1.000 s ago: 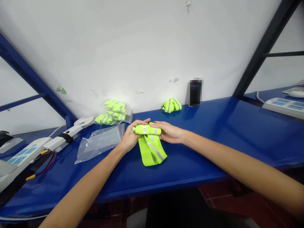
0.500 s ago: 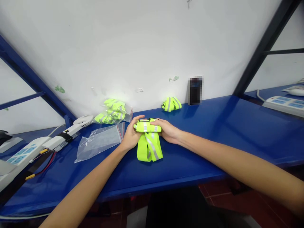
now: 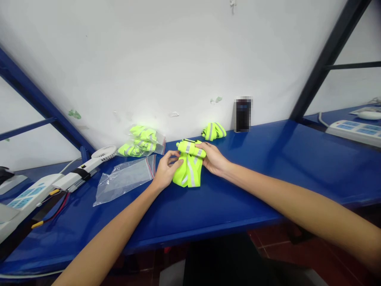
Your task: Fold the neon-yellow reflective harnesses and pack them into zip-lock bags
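My right hand (image 3: pixel 214 159) is closed round the right side of a folded roll of neon-yellow reflective strap (image 3: pixel 190 147), thumb on top. The strap has silver stripes, and a black piece shows along the roll's upper edge. Loose loops (image 3: pixel 190 174) hang from the roll towards the blue table. At the left edge of these loops is my left hand (image 3: pixel 165 169), its fingers curled and its thumb against the strap; some fingertips are hidden. A clear zip bag (image 3: pixel 126 178) lies flat just left of that hand.
Bagged yellow straps (image 3: pixel 139 141) lie by the wall, and another folded strap (image 3: pixel 213 131) lies behind my hands. A dark blurred object (image 3: pixel 243 115) leans on the wall. A small white fan (image 3: pixel 104 153), power strip (image 3: pixel 35 190) and cables crowd the left; another power strip (image 3: pixel 354 131) lies right.
My left hand has come off the left end of the roll and moved down to the loose loops. The roll has shifted slightly up and right, and the loops' lower end is higher.
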`<action>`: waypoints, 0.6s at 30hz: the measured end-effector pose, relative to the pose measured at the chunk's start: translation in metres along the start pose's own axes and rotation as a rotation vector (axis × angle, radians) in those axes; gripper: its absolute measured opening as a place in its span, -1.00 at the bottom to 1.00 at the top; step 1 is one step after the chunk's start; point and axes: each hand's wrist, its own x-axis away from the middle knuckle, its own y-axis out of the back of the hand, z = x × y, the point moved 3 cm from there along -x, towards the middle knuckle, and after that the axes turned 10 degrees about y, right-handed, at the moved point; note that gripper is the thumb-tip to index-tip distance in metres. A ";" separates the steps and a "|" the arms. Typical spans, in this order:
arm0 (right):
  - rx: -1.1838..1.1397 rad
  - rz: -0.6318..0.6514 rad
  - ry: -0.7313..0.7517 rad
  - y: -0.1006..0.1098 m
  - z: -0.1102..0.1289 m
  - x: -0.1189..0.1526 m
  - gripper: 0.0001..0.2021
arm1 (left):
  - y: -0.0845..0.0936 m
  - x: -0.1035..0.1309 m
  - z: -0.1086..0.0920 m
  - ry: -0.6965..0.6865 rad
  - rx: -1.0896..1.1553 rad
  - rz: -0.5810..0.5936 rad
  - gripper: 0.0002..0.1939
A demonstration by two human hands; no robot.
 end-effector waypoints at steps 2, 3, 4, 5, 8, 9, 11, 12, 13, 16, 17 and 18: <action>0.006 -0.008 0.019 -0.001 0.001 0.000 -0.84 | -0.004 0.000 -0.001 -0.046 -0.076 0.048 -0.67; 0.005 -0.002 0.021 -0.001 0.001 0.001 -0.84 | -0.005 0.000 -0.001 -0.067 -0.099 0.058 -0.66; 0.003 0.004 0.022 -0.002 0.000 0.002 -0.84 | -0.006 -0.001 -0.001 -0.079 -0.110 0.054 -0.65; 0.000 0.010 0.021 -0.003 -0.001 0.003 -0.83 | -0.006 -0.001 0.000 -0.084 -0.109 0.038 -0.66; -0.001 0.024 0.011 -0.004 -0.005 0.005 -0.82 | -0.005 -0.003 0.000 -0.081 -0.085 -0.038 -0.72; 0.005 0.023 0.004 -0.004 -0.006 0.005 -0.82 | -0.004 -0.003 0.000 -0.082 -0.083 -0.052 -0.74; 0.022 0.017 -0.010 -0.003 -0.008 0.005 -0.81 | -0.004 -0.003 0.000 -0.082 -0.087 -0.051 -0.76; 0.030 0.014 -0.012 -0.002 -0.008 0.005 -0.82 | -0.005 -0.003 0.000 -0.080 -0.093 -0.041 -0.77; 0.039 0.010 -0.015 -0.002 -0.008 0.005 -0.83 | -0.005 -0.004 0.000 -0.077 -0.103 -0.032 -0.77; 0.057 0.016 -0.022 -0.002 -0.008 0.005 -0.82 | -0.005 -0.004 0.001 -0.066 -0.165 -0.026 -0.80; 0.060 0.020 -0.021 -0.002 -0.008 0.006 -0.81 | -0.006 -0.005 0.001 -0.069 -0.191 -0.029 -0.81; 0.061 0.020 -0.016 -0.003 -0.008 0.007 -0.79 | -0.006 -0.004 0.001 -0.078 -0.216 -0.036 -0.80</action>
